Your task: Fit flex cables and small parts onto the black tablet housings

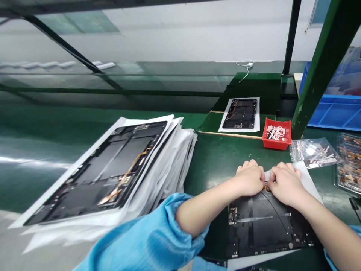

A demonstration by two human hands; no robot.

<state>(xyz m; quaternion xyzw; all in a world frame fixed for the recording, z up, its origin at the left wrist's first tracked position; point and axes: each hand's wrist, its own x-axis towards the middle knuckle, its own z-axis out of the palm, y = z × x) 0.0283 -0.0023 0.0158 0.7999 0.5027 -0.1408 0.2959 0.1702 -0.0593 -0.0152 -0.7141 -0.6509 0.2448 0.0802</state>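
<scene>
An opened tablet assembly (pixel 262 229) lies in front of me, its black inner side up, on a white sheet (pixel 308 180). A thin black wire runs across it. My left hand (pixel 250 178) and my right hand (pixel 287 183) meet at its far edge, fingers curled and pinched close together. Between the fingertips a small orange-gold flex piece (pixel 265 187) shows, with something pale just beyond it. The fingers hide most of what they grip, so I cannot make out which part each one holds.
To the left stands a tall stack of tablet assemblies (pixel 113 158) interleaved with white sheets. Another assembly (pixel 241 114) lies farther back. A red bin (pixel 278 145) of small white pieces, a plastic bag (pixel 316 152), a clear tray (pixel 349 162) and a green post (pixel 318 71) are on the right.
</scene>
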